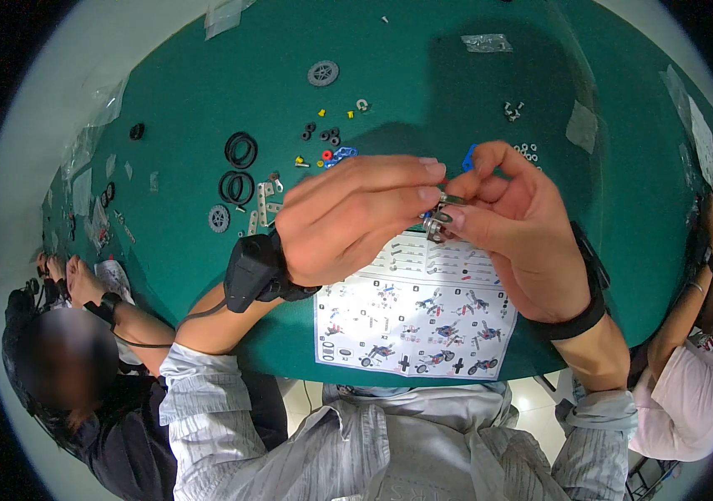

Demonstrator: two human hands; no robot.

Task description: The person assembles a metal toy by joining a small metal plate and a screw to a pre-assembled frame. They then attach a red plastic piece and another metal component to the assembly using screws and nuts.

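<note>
Head view: a green table (pixel 390 42) fills most of the scene, with a person seated at either side. The item in hand is a small metal assembly (pixel 434 227), located above the upper edge of a printed instruction sheet (pixel 411 326). It is silver and shiny, with rounded ends and a touch of blue; finer detail is hidden by the fingers. The left hand (pixel 356 219) is closed on it at the fingertips, fingers stretched forward, thumb out of sight. The right hand (pixel 523 230) pinches it between thumb and bent forefinger. A blue piece (pixel 469 158) shows just beside the right fingertips; whether it is held cannot be told. Left of the left hand lie perforated metal strips (pixel 262 203), black rubber rings (pixel 228 149) and a small grey wheel (pixel 219 219). A larger grey wheel (pixel 323 73) lies farther off. White nuts (pixel 527 150) lie near the right hand.
</note>
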